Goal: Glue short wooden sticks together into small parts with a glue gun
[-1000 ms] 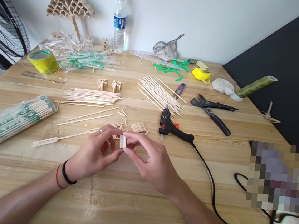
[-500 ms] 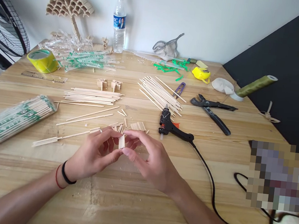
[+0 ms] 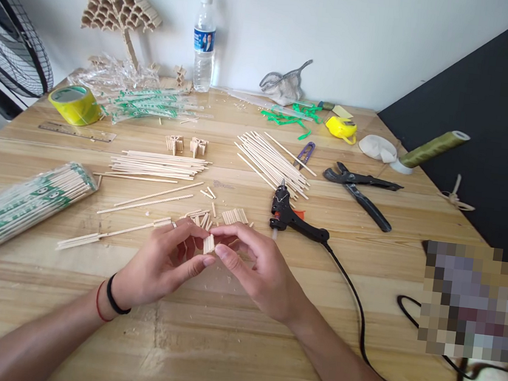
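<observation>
Between the fingertips of my left hand (image 3: 177,254) and my right hand (image 3: 257,267) is a small panel of short wooden sticks (image 3: 209,244), laid side by side. Both hands are closed on it in a pinch, thumbs nearest me and index fingers at its far edge. Just beyond the fingers lie loose short stick pieces (image 3: 205,219) and a flat row of short sticks (image 3: 234,216). A black hot glue gun (image 3: 297,217) rests on the table to the right of my right hand.
Long sticks lie in a left bundle (image 3: 158,165) and a right bundle (image 3: 275,162). Further right are black pliers (image 3: 359,190); a bagged stick pack (image 3: 27,207) is at left. A water bottle (image 3: 203,50) and a stick-built tree (image 3: 123,10) stand at the back. The glue gun's cord (image 3: 360,306) trails right.
The stick panel is tilted slightly differently between my fingertips, and my thumbs have shifted a little. My view has moved slightly; the things on the table lie as before.
</observation>
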`<state>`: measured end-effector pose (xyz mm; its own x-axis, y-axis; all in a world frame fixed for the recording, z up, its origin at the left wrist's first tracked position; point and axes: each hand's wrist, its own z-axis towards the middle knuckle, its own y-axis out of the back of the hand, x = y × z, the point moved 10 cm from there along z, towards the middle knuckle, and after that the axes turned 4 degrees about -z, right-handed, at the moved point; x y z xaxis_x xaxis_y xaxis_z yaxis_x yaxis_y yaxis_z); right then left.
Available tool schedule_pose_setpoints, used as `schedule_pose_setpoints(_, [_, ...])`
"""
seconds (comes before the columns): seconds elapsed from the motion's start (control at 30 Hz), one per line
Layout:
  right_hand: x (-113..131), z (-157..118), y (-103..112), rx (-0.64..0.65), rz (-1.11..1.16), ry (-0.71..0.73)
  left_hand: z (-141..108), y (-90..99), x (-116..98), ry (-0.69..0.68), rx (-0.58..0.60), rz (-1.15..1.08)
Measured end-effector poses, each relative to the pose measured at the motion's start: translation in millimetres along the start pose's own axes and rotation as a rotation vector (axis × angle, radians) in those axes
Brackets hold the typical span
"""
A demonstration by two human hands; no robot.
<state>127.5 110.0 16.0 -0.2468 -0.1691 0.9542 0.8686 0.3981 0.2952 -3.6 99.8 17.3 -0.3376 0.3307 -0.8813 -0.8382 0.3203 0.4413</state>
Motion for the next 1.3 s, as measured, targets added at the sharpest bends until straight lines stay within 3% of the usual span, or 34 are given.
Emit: schedule_pose_setpoints(1.3, [6.1, -0.7, 1.5, -0.042, -0.068, 0.052, 0.1, -5.9, 7.2, 0.050, 0.034, -0.054])
